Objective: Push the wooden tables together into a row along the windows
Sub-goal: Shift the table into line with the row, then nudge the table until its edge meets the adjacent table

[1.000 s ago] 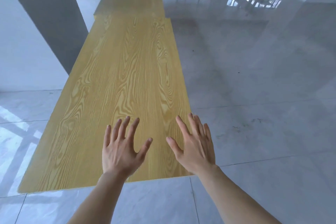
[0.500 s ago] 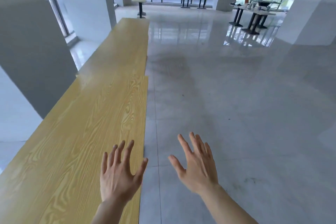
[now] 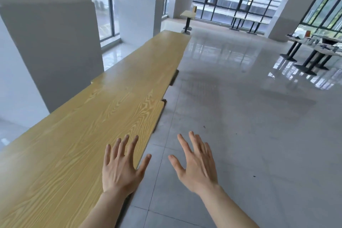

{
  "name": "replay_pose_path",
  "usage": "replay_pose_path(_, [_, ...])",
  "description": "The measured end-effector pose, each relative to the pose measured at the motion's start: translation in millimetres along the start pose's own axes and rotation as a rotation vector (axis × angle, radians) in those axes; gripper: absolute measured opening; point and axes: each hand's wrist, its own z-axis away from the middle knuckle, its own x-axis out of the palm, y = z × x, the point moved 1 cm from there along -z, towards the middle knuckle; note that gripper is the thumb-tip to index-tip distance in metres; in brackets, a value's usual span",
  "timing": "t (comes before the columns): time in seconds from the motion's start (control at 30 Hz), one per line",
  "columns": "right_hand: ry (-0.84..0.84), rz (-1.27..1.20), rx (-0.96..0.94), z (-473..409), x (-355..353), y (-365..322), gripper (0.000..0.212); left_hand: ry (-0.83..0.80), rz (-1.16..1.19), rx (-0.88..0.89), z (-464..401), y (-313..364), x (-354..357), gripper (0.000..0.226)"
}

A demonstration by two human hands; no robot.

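I am holding my left hand (image 3: 121, 168) open, fingers spread, over the nearest wooden worktop (image 3: 74, 146); my right hand (image 3: 197, 165) is hovering open above the tiled floor (image 3: 249, 135). Further worktops (image 3: 148, 65) are lining up end to end toward the windows (image 3: 104, 3).

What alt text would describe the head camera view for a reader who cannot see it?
Two bare, open hands reach forward: the left hand over the nearest wooden table, the right hand over the grey tiled floor. The tables form a row beside pillars and tall windows.
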Motion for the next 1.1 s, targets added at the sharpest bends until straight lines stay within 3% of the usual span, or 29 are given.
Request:
replay_pose_path(0.4, [0.034, -0.066, -0.218, -228.1, -29.5, 119.3, 0.1, 0.118, -0.117, -0.125, -187.5, 104.5, 63.9, 0.082])
replay_pose_path(0.67, [-0.005, -0.106, -0.435, -373.9, -29.7, 202.6, 0.093, 0.219, -0.196, -0.382, -265.5, 160.4, 110.7, 0.081])
replay_pose_path(0.9, [-0.057, -0.142, -0.646, -470.0, 3.2, 202.0, 0.082, 0.249, -0.218, -0.554, -310.9, 162.7, 152.7, 0.083])
replay_pose_path(1.1, [-0.116, -0.117, -0.792, -537.5, 67.0, 174.8, 0.082, 0.275, -0.207, -0.724, -337.0, 121.7, 204.0, 0.082])
